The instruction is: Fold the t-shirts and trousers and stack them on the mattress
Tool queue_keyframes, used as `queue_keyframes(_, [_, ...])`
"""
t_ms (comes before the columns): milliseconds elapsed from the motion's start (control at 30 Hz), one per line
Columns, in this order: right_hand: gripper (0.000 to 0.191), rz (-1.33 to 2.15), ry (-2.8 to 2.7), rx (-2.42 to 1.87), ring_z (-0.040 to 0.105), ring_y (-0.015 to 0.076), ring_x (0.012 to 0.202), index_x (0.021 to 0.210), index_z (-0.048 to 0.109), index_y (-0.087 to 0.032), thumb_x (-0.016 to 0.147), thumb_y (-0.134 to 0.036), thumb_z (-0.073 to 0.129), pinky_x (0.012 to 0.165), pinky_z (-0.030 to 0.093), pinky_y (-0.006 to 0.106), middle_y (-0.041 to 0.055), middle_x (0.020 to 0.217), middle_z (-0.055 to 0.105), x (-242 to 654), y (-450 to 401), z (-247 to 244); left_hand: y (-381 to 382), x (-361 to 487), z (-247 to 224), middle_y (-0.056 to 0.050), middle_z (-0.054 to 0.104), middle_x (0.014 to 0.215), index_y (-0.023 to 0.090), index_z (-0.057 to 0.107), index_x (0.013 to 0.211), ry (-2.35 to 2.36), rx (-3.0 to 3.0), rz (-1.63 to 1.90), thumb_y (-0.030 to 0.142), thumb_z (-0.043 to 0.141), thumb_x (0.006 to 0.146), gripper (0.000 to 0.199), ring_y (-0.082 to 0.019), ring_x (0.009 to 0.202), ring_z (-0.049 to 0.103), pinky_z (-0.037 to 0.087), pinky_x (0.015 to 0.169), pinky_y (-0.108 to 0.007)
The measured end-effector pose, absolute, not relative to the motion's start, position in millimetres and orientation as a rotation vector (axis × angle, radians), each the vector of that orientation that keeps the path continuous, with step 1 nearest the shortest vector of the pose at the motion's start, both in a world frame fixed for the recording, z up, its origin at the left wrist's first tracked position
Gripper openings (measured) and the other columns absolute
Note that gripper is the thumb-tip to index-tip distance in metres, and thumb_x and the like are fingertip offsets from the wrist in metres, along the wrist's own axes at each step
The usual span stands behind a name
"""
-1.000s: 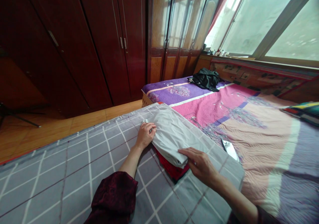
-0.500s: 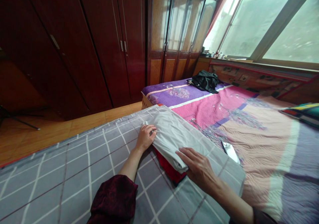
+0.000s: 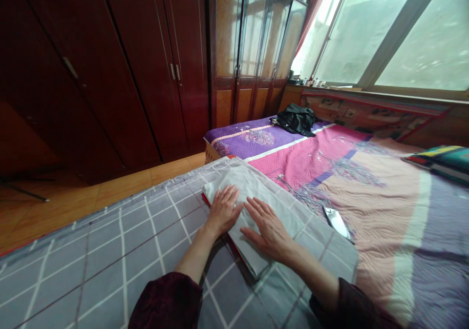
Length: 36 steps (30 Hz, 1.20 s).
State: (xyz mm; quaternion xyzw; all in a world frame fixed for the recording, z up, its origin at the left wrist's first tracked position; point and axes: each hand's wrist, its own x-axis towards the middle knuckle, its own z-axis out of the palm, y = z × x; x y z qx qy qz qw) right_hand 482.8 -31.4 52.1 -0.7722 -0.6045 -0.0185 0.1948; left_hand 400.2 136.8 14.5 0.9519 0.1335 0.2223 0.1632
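Note:
A folded light grey cloth (image 3: 252,258) lies on top of a red folded cloth (image 3: 236,251), of which only a thin edge shows on the left side. My left hand (image 3: 223,212) rests flat on the grey cloth, its fingers stretched out. Beside it, my right hand (image 3: 267,229) also lies on the cloth with fingers extended and thumb apart. Both palms face down, and neither hand grips anything. Beneath the cloths is a grey checked sheet (image 3: 146,265) with white lines.
A phone (image 3: 337,222) lies to the right on the striped quilt (image 3: 373,212). Farther back on the bed is a black garment (image 3: 296,120). Folded colourful fabric (image 3: 441,160) sits at the right edge. Dark red wardrobes (image 3: 146,65) stand behind, across the wooden floor (image 3: 113,192).
Both hands have come onto the top of the grey cloth, closer together. The grey cloth's near edge now covers most of the red cloth and lies flatter.

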Motion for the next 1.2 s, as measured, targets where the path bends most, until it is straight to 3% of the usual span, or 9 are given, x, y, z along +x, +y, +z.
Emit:
queue_keyframes(100, [0.069,-0.1,-1.612,-2.377,0.024,0.0309,0.139,0.142,0.037,-0.009,0.091,-0.055,0.042,0.111,0.025,0.051,0.0171,0.149,0.03,499,-24,19,138,400,3,-0.01,0.028,0.152,0.017,0.031,0.145,0.47,2.761,0.504,0.042,0.037,0.095,0.057,-0.028,0.141,0.021,0.018,0.114,-0.053])
queue_keyframes(267, [0.074,-0.228,-1.391,-2.591,0.022,0.0307,0.14,0.143,0.036,-0.009,0.09,-0.06,0.038,0.112,0.024,0.049,0.0178,0.151,0.027,518,-54,-12,141,400,-3,-0.009,0.021,0.155,0.02,0.026,0.148,0.534,2.775,0.459,0.049,0.038,0.093,0.063,-0.03,0.143,0.014,0.014,0.114,-0.054])
queue_keyframes(433, [0.068,-0.204,-1.366,-2.614,0.03,0.0338,0.136,0.137,0.045,-0.007,0.091,-0.057,0.036,0.109,0.028,0.049,0.022,0.144,0.037,517,-60,7,133,401,13,-0.013,0.018,0.155,0.014,0.025,0.148,0.516,2.762,0.44,0.056,0.04,0.089,0.073,-0.03,0.143,0.01,0.01,0.115,-0.053])
queue_keyframes(533, [0.057,-0.206,-1.465,-2.498,0.025,0.0286,0.139,0.141,0.041,-0.015,0.096,-0.048,0.03,0.111,0.024,0.047,0.0147,0.15,0.031,522,-35,29,123,401,20,-0.016,0.012,0.155,0.01,0.02,0.148,0.415,2.748,0.363,0.067,0.04,0.083,0.089,-0.031,0.144,0.004,0.007,0.115,-0.053])
queue_keyframes(633, [0.059,-0.097,-1.493,-2.482,0.019,0.0264,0.141,0.145,0.033,-0.018,0.096,-0.049,0.029,0.112,0.018,0.046,0.0097,0.153,0.025,537,-9,35,116,400,20,-0.015,0.005,0.156,0.01,0.017,0.149,0.359,2.736,0.237,0.073,0.046,0.075,0.102,-0.033,0.143,-0.002,0.004,0.115,-0.054])
queue_keyframes(867, [0.072,0.019,-1.34,-2.591,0.036,0.0303,0.133,0.144,0.032,-0.007,0.093,-0.058,0.028,0.106,0.028,0.045,0.0202,0.145,0.038,567,3,18,119,400,15,-0.013,0.001,0.156,0.01,0.015,0.15,0.37,2.717,0.17,0.074,0.051,0.069,0.109,-0.032,0.143,-0.006,0.003,0.114,-0.054])
queue_keyframes(967, [0.071,-0.004,-1.35,-2.581,0.033,0.0329,0.134,0.143,0.031,-0.003,0.094,-0.054,0.031,0.106,0.025,0.047,0.0235,0.144,0.036,571,19,28,119,400,15,-0.014,0.0,0.156,0.007,0.012,0.149,0.381,2.713,0.168,0.074,0.053,0.065,0.115,-0.032,0.142,-0.007,0.003,0.115,-0.053])
queue_keyframes(1100, [0.062,0.028,-1.605,-2.424,0.023,0.023,0.14,0.146,0.03,-0.019,0.094,-0.054,0.034,0.112,0.018,0.037,0.0078,0.152,0.028,570,61,38,118,401,16,-0.015,-0.006,0.155,0.005,0.008,0.149,0.383,2.693,0.116,0.076,0.052,0.064,0.119,-0.031,0.142,-0.011,0.002,0.115,-0.052])
queue_keyframes(1200, [0.057,0.092,-1.674,-2.384,0.025,0.0226,0.139,0.143,0.036,-0.022,0.095,-0.053,0.035,0.111,0.02,0.038,0.0066,0.15,0.034,576,90,33,118,402,16,-0.017,-0.008,0.154,0.003,0.006,0.149,0.414,2.686,0.072,0.075,0.053,0.063,0.122,-0.031,0.141,-0.013,0.0,0.115,-0.052])
